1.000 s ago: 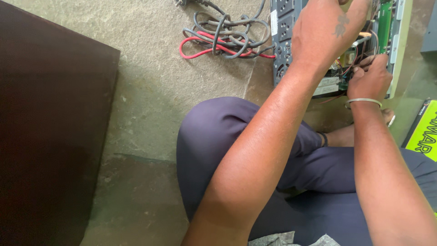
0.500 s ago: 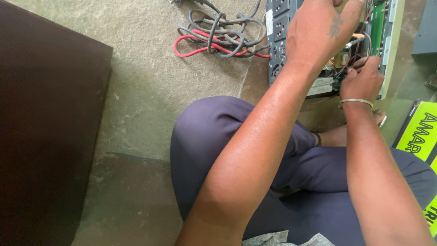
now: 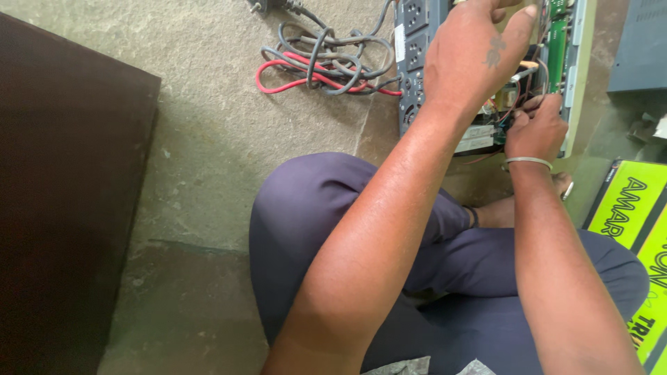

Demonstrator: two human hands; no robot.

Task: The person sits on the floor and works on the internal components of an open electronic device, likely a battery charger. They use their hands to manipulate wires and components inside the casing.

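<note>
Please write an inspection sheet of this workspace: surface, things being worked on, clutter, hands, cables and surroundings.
Surface: rough grey stone floor.
Work things: open electronics unit with sockets on its grey panel and a green circuit board inside.
Clutter: nothing seen.
Hands: left hand rests over the unit; right hand, with a metal bangle, pinches thin wires inside.
Cables: grey and red cable bundle on the floor, left of the unit.
Surroundings: dark brown panel at left; yellow-green box at right.

I see the opened device (image 3: 486, 132) ahead of my knee (image 3: 313, 201), cables (image 3: 326, 62) to its left, a box (image 3: 636, 222) right.
</note>
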